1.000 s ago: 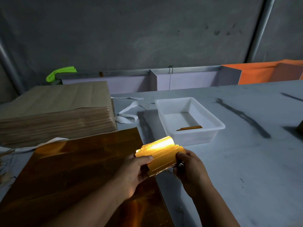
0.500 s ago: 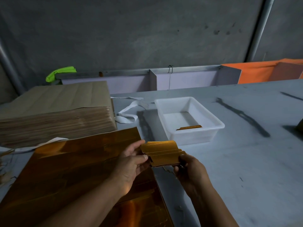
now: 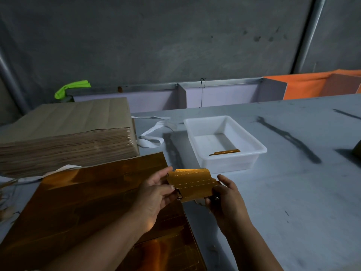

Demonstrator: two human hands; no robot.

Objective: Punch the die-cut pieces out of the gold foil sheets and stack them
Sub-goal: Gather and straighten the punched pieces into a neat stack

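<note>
A small gold foil piece [image 3: 192,183] with dotted perforation lines hangs above the table between both hands. My left hand [image 3: 154,194] pinches its left edge with thumb and fingers. My right hand [image 3: 226,200] grips its right lower corner. Below and to the left lies a large gold foil sheet [image 3: 88,202] flat on the table. One narrow gold strip [image 3: 224,152] lies inside the white plastic tray [image 3: 256,151] just beyond the hands.
A thick stack of brown paper sheets [image 3: 64,133] stands at the left rear. White strapping [image 3: 150,137] lies between it and the tray. The grey table [image 3: 302,192] stretches right, with dark smears. A lilac partition and orange material sit along the back.
The foil piece has tilted flatter and lost its bright glare. Both hands have kept their hold on it and shifted slightly.
</note>
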